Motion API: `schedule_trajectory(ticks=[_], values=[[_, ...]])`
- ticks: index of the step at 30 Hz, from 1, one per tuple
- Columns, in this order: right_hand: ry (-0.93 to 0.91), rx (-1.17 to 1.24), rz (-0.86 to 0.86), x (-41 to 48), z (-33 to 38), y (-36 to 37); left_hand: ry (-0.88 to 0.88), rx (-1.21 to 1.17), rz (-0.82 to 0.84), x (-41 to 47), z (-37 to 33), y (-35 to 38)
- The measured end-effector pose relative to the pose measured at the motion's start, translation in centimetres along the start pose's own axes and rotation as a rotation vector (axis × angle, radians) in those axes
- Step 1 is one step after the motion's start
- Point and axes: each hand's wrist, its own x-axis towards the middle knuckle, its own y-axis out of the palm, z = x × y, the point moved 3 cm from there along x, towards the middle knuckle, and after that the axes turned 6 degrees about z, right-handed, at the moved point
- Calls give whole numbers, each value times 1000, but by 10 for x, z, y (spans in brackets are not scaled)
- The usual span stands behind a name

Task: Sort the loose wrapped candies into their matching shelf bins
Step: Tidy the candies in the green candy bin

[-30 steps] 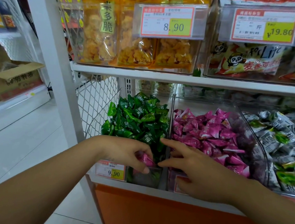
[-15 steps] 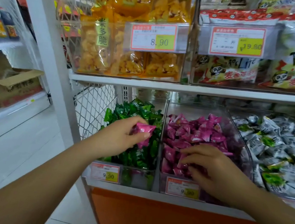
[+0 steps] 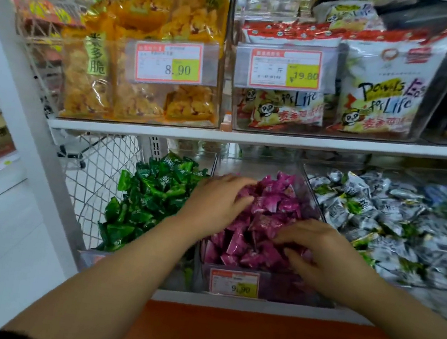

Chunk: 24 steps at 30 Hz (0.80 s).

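The pink candies (image 3: pixel 266 204) are lying heaped in the clear middle bin (image 3: pixel 283 288), which is sitting at the front edge of the lower shelf (image 3: pixel 254 306). The left hand (image 3: pixel 218 200) is resting palm down on the heap near the bin's back left corner, its fingers lying relaxed and fairly straight over the wrappers; whether a candy is lying under the palm cannot be told. The right hand (image 3: pixel 322 252) is pressing on the heap toward the bin's front right corner, fingers spread apart and dipping among the wrappers, pinching no single candy that shows. Green candies (image 3: pixel 153 188) are filling the bin just to the left, grey-and-white candies (image 3: pixel 381 220) the bin to the right. A price tag (image 3: pixel 233 283) is hanging on the middle bin's front wall.
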Motion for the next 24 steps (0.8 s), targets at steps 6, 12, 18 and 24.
schedule_trajectory(ticks=[6, 12, 18, 24], values=[[-68, 39, 42, 21, 25, 14, -123, -165, -40, -44, 49, -27], [-203, 66, 36, 58, 71, 25, -245, -414, 223, -87, 81, -28], [-353, 15, 158, 85, 91, 38, -331, -301, 659, -96, 95, 0], [-371, -18, 168, 84, 84, 51, -387, -354, 641, -85, 103, 13]])
